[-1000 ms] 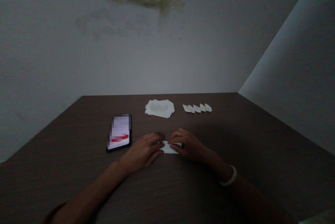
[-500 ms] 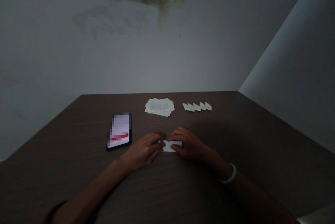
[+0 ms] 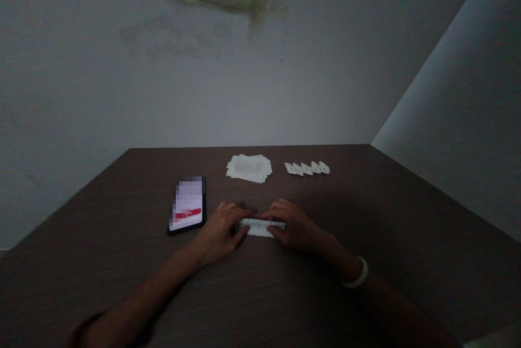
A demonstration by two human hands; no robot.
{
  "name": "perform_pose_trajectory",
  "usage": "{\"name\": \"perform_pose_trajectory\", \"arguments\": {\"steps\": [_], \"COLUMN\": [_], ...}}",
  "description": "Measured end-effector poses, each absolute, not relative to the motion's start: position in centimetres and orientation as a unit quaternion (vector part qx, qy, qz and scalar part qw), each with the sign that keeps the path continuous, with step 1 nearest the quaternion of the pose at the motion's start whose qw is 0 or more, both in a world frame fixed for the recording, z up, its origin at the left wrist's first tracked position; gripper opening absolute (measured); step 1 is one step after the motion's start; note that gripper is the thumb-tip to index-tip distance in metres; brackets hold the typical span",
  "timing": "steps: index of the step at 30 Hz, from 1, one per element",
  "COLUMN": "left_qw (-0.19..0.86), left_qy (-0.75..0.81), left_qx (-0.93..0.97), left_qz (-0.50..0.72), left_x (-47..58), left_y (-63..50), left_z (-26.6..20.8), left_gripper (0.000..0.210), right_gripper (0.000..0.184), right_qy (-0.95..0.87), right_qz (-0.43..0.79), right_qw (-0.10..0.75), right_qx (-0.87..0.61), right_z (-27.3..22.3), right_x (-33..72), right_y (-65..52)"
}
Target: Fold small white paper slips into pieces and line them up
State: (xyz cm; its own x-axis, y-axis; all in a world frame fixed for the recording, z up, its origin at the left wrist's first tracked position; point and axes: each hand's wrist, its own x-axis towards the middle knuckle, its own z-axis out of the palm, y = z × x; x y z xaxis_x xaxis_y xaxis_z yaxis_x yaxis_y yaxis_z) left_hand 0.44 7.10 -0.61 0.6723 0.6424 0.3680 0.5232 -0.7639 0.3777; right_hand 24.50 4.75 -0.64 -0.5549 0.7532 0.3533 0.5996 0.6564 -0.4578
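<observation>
A small printed sheet of paper (image 3: 260, 227), with a fold along its far edge, lies on the table in front of me. My left hand (image 3: 223, 230) grips its left end, thumb on the near side and fingers at the far edge. Around the right end, my right hand (image 3: 291, 224) holds it the same way. Beyond my hands sits a loose stack of printed paper sheets (image 3: 249, 168). To the right of that stack, several small folded paper pieces (image 3: 307, 169) stand in an overlapping row.
A phone (image 3: 187, 204) with a lit, partly blurred screen lies left of my left hand. The dark wooden table (image 3: 122, 201) meets a grey wall (image 3: 260, 98) at its back edge. Another wall slants along the right side.
My left hand has shifted slightly left, and its thumb and fingers have spread apart along the paper. More of the sheet shows between my hands, with a fold visible along its far edge.
</observation>
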Motion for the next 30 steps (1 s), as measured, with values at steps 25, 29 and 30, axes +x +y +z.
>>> {"name": "perform_pose_trajectory", "arguments": {"steps": [25,29,30], "left_qw": [0.355,0.335,0.331], "left_qy": [0.455,0.437,0.434], "left_qx": [0.698,0.728,0.741], "left_qz": [0.424,0.408,0.391], "left_x": [2.4,2.5,2.6], "left_y": [6.0,5.6,5.4], "left_z": [2.1,2.9,3.1], "left_gripper": [0.021,0.017,0.017], "right_gripper": [0.013,0.018,0.018], "right_qy": [-0.741,-0.736,-0.734], "right_qz": [0.278,0.225,0.222], "right_qw": [0.406,0.460,0.466], "right_qx": [-0.457,-0.443,-0.441], "right_z": [0.3,1.0,1.2], "right_x": [22.6,22.5,22.5], "right_y": [4.0,3.7,3.6]}}
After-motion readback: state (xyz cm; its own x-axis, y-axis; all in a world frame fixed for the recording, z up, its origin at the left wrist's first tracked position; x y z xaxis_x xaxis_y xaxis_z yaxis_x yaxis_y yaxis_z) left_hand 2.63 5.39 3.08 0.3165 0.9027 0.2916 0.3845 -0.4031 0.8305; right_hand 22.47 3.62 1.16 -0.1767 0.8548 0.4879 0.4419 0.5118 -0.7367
